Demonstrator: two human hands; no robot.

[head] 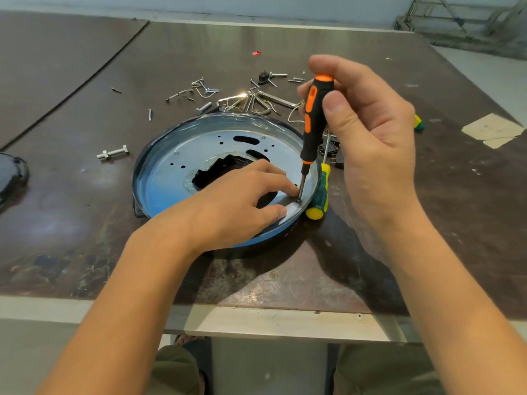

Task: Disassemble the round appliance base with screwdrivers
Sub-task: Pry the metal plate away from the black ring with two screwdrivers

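The round appliance base (171, 166), a shallow metal pan with a dark rim and a jagged black hole in its middle, lies on the dark table. My right hand (368, 132) grips a black-and-orange screwdriver (313, 115), held nearly upright. Its tip sits on a screw (298, 200) at the base's right inner edge. My left hand (242, 201) rests on the base's near right part, with fingertips beside the screwdriver shaft near the tip. Whether they pinch the shaft I cannot tell.
A green-and-yellow screwdriver (319, 195) lies against the base's right side. Loose screws, bolts and wire clips (245, 99) are scattered behind the base. A bolt (112, 152) lies at left, a dark part (11, 175) at the far left edge, tape scraps (492, 129) at right.
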